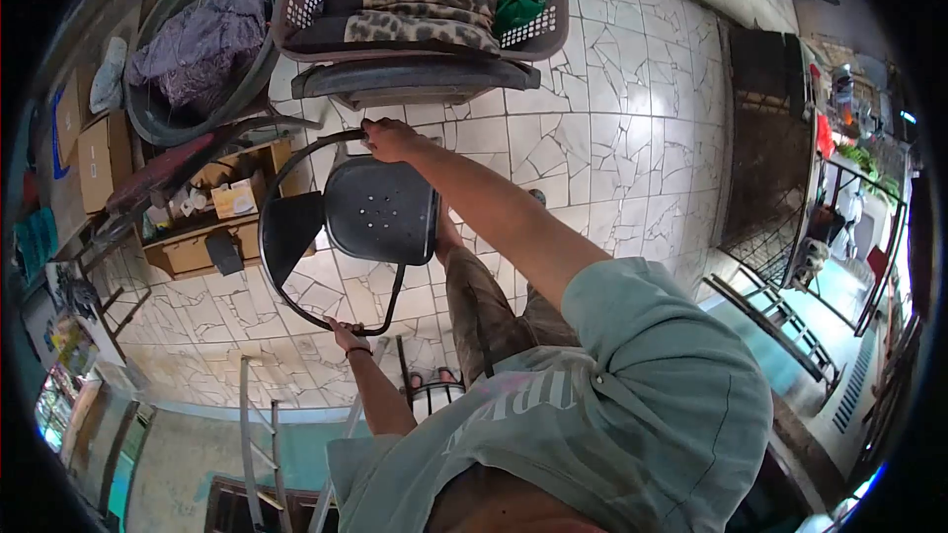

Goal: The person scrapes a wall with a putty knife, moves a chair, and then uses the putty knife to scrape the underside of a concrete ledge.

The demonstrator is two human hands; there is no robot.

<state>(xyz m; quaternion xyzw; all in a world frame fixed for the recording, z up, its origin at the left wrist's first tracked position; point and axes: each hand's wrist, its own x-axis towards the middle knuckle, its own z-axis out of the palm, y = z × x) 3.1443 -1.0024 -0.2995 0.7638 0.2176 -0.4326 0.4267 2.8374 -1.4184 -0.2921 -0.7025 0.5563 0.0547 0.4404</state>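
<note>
A black chair [355, 237] with a curved tubular frame and a seat with small holes stands in front of my legs. My right hand [388, 139] is closed around the upper end of its frame. Lower down, my left hand [347, 335] grips the opposite side of the same frame. The chair's dark backrest [292, 234] lies between the two hands, to the left of the seat. My legs are close to the seat's right edge.
A brown plastic basket [561, 0] of folded cloth rests beyond another chair [415, 77]. At upper left is a round tub [146, 123] with purple cloth. A reddish chair [178, 166] and a wooden box [188, 255] of small items stand left. Cracked-pattern tiles [612, 158] cover the floor.
</note>
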